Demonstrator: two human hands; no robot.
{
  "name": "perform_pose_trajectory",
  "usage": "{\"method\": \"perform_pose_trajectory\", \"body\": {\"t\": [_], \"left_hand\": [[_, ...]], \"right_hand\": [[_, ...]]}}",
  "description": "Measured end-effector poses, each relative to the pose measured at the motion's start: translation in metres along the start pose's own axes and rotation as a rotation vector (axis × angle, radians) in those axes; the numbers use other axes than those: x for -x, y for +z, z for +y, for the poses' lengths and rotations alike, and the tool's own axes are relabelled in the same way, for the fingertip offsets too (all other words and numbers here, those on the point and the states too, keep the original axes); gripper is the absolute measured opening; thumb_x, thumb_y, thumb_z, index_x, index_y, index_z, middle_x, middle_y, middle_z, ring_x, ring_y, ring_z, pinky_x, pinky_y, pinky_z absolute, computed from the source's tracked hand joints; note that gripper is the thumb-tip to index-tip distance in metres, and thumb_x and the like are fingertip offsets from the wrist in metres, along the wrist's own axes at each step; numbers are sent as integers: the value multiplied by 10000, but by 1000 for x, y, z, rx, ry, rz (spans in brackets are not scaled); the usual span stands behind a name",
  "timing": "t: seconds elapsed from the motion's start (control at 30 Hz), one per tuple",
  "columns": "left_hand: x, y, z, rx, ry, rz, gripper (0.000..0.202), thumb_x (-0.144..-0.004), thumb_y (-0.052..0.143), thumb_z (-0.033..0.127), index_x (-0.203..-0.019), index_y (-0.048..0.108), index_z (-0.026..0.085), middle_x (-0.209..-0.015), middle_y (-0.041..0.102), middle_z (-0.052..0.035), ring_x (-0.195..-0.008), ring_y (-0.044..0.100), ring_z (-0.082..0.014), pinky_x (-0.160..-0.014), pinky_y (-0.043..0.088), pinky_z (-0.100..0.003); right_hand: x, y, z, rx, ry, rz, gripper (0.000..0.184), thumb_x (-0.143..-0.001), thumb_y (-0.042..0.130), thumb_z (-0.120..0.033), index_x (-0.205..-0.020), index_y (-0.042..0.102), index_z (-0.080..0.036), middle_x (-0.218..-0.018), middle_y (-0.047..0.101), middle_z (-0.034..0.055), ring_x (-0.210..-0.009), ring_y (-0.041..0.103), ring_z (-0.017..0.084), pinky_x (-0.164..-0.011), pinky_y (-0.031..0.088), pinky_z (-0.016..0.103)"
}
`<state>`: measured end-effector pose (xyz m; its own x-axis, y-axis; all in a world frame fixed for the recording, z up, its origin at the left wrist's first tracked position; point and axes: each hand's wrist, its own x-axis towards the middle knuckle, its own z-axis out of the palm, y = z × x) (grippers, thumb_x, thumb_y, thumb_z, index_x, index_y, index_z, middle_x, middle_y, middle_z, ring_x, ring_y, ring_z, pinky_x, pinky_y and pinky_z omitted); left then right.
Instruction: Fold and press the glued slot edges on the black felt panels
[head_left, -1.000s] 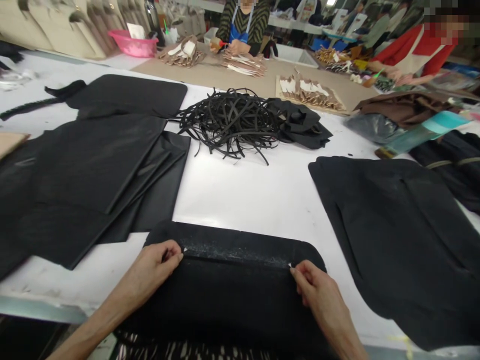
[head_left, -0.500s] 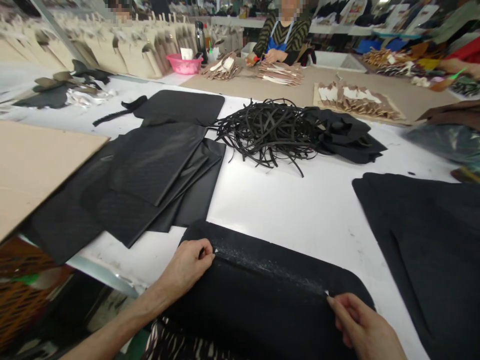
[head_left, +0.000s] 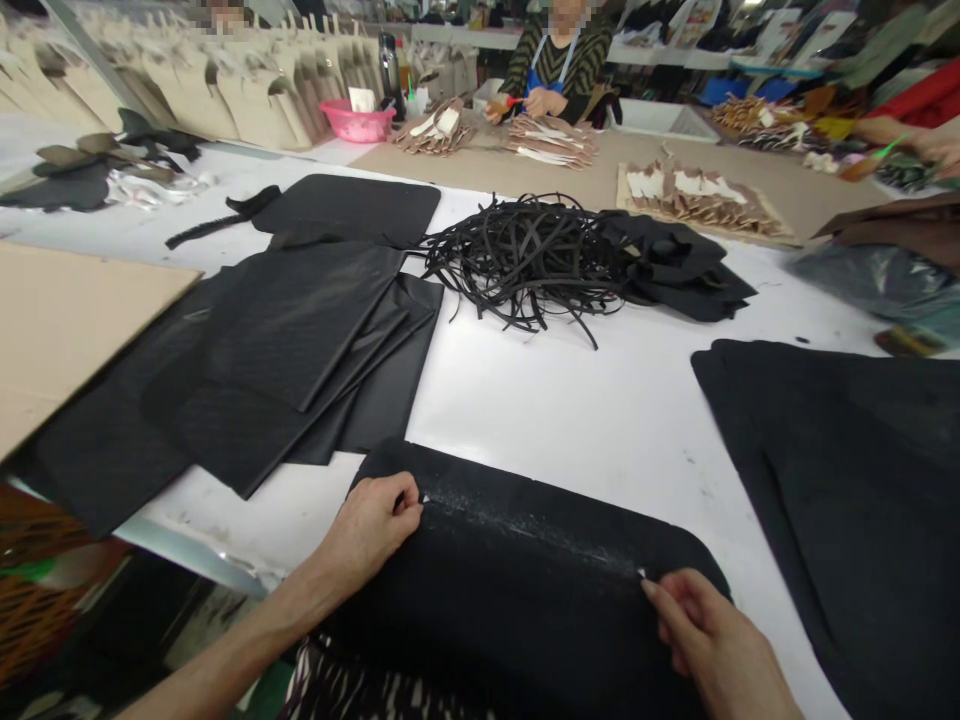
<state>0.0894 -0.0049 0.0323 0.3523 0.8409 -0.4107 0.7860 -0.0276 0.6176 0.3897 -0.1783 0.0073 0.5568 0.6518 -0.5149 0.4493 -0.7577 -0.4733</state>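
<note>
A black fabric panel [head_left: 525, 600] with rounded corners lies at the near edge of the white table [head_left: 570, 410]. A folded edge runs across it, with a whitish streak along the fold. My left hand [head_left: 371, 530] pinches the left end of that fold, fingers closed on the cloth. My right hand [head_left: 712, 645] pinches the right end of the fold, fingers pressed together on the cloth. A small white mark shows at each fingertip.
A stack of black panels [head_left: 285, 340] lies to the left, more black fabric [head_left: 847, 480] to the right. A tangle of black strips [head_left: 525, 255] sits behind. Cardboard [head_left: 67, 320] is at far left. People work at the brown table [head_left: 600, 180] beyond, near a pink basin [head_left: 364, 122].
The view swung left and then settled; both hands kept their pinch on the fold ends, which shifted slightly with the panel.
</note>
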Motion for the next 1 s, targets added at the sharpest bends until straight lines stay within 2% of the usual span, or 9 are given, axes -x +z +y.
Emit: {"method": "perform_pose_trajectory", "body": {"t": [0.07, 0.2, 0.3, 0.37, 0.43, 0.53, 0.67, 0.8, 1.0], "left_hand": [[1, 0, 0, -36, 2, 14, 131, -755, 457, 209, -632, 410, 215, -516, 421, 61, -532, 439, -143, -539, 259, -259], [5, 0, -4, -211, -9, 57, 64, -808, 455, 253, -755, 427, 229, -571, 468, 56, -573, 488, -164, -557, 280, -270], [13, 3, -10, -250, 108, 120, 93, -872, 398, 282, -876, 477, 234, -727, 569, 23, -682, 567, -175, -607, 364, -272], [20, 10, -13, -295, 310, 199, 220, -895, 317, 213, -1009, 505, 228, -933, 604, -19, -733, 594, -159, -640, 418, -264], [27, 22, -12, -408, 553, 230, 402, -850, 259, 77, -1158, 477, 215, -1102, 579, -58, -815, 609, -152, -688, 460, -249], [31, 44, -2, -631, 791, 93, 568, -764, 293, -11, -1288, 390, 186, -1186, 548, -101, -978, 578, -200, -797, 497, -290], [27, 60, 15, -823, 757, -86, 638, -751, 368, -6, -1357, 285, 176, -1138, 550, -121, -912, 573, -233, -740, 537, -354], [24, 59, 22, -854, 726, -107, 638, -762, 348, -20, -1363, 271, 179, -1110, 541, -114, -880, 574, -233, -675, 547, -348], [28, 56, 19, -810, 728, -120, 652, -762, 365, 5, -1380, 225, 156, -1107, 527, -123, -886, 565, -246, -678, 546, -377]], "right_hand": [[2, 0, -2, 36, -13, 41, 284, -804, 391, -529, -709, 428, -264, -544, 552, -35, -503, 538, 163, -520, 384, 282], [9, -3, -9, 304, -12, 193, 263, -822, 387, -513, -713, 393, -274, -533, 540, -36, -517, 535, 191, -522, 357, 305], [18, 0, -13, 354, -76, 318, 223, -873, 350, -454, -807, 458, -271, -673, 622, 2, -571, 582, 204, -526, 396, 312], [24, 8, -16, 364, -243, 450, 225, -902, 338, -387, -946, 510, -249, -867, 655, 50, -685, 622, 209, -577, 448, 316], [31, 23, -22, 422, -503, 546, 241, -910, 342, -276, -1044, 534, -222, -989, 643, 81, -805, 626, 211, -665, 479, 315], [37, 51, -39, 524, -842, 560, 334, -849, 362, -84, -1070, 573, -218, -988, 651, 63, -878, 603, 201, -771, 471, 309], [39, 74, -57, 596, -942, 504, 414, -782, 448, -44, -1136, 566, -223, -1018, 653, 33, -907, 575, 213, -803, 454, 336], [38, 76, -62, 659, -961, 446, 435, -757, 528, -88, -1174, 547, -211, -1045, 638, 39, -911, 557, 232, -786, 458, 358], [36, 74, -65, 701, -986, 477, 484, -713, 504, -46, -1163, 554, -215, -972, 645, 56, -850, 572, 238, -736, 482, 365]]}}
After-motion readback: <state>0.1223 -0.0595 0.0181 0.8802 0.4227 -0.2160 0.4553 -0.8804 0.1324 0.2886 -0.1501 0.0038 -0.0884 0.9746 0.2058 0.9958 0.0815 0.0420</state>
